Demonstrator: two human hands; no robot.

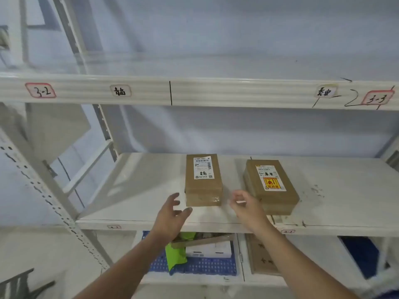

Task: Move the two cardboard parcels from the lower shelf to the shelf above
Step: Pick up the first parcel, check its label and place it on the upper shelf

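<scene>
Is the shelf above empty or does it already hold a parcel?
Empty in the visible part: the upper shelf is bare, and both parcels lie on the lower shelf.

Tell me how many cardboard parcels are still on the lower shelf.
2. The left parcel sits mid-shelf between both open hands; the right parcel lies beside it, apart, just past the right hand. The shelf above holds none.

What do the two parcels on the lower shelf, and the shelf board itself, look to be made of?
Left parcel: brown cardboard, matte, with glossy clear tape showing glare on its front end.
Right parcel: the same brown cardboard, also with a white paper label on top.
Lower shelf board: white and smooth with a dull sheen, scuffed at the right; probably painted metal or laminate, not certain.
</scene>
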